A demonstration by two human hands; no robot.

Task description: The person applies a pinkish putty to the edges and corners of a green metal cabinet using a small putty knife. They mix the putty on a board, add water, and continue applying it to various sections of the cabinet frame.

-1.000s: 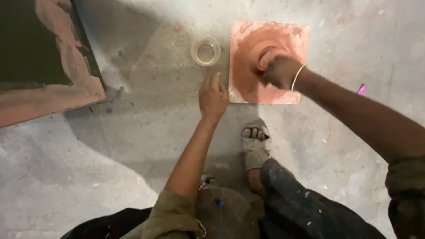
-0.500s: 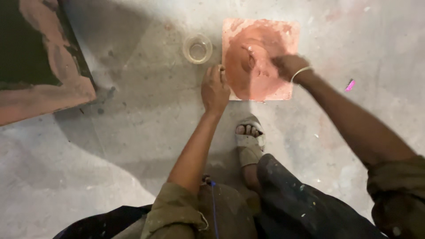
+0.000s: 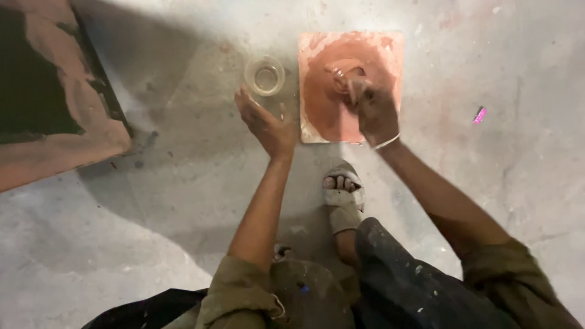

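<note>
1. Right hand (image 3: 373,106): fingers curled, pressing into wet clay on the tile (image 3: 390,49), upper centre of frame.
2. Left hand (image 3: 268,125): fingers released, spread, holding nothing, just left of the tile.
3. Glass (image 3: 264,76): above the left hand, apart from it.
4. Sandal (image 3: 343,201): below the tile.

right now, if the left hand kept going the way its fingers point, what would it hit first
Probably the small clear bowl on the floor: the left hand points up and slightly left, its fingertips just short of the rim. Whether it is raised above the floor is unclear.
</note>
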